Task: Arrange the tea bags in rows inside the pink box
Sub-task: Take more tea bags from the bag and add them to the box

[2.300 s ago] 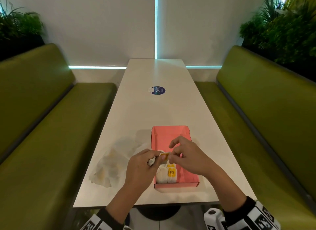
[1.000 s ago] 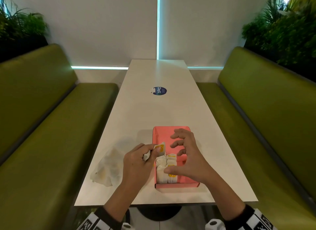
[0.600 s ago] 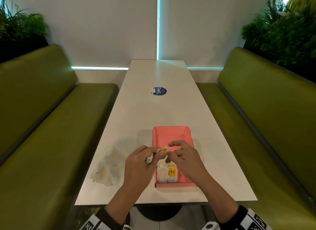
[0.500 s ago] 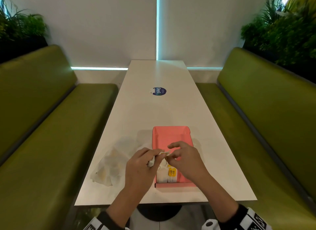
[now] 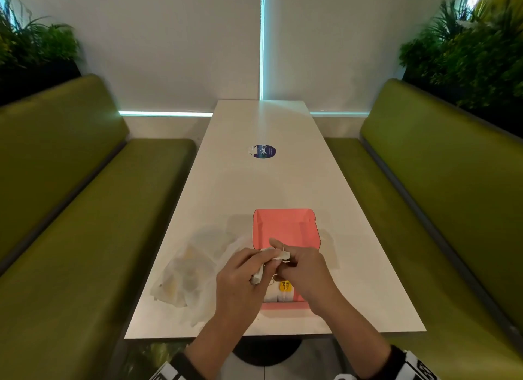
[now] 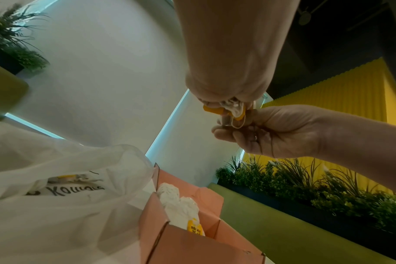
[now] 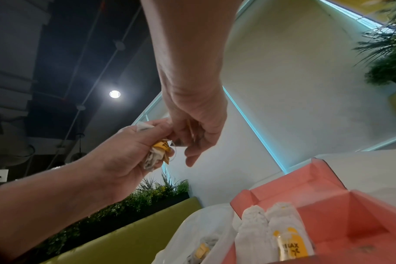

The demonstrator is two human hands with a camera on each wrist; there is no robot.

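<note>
Left hand (image 5: 239, 278) grip clamps a tea bag (image 5: 278, 256); right hand (image 5: 304, 269) grip pinches its string above the pink box (image 5: 284, 224) near the surface's front edge.

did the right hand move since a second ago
Yes. The right hand has come back toward the left hand, over the near part of the pink box, and now pinches the tea bag.

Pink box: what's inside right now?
Pink box holds two white tea bags side by side at its near end, one showing a yellow tag. The hands hide the middle; far end bare.
</note>
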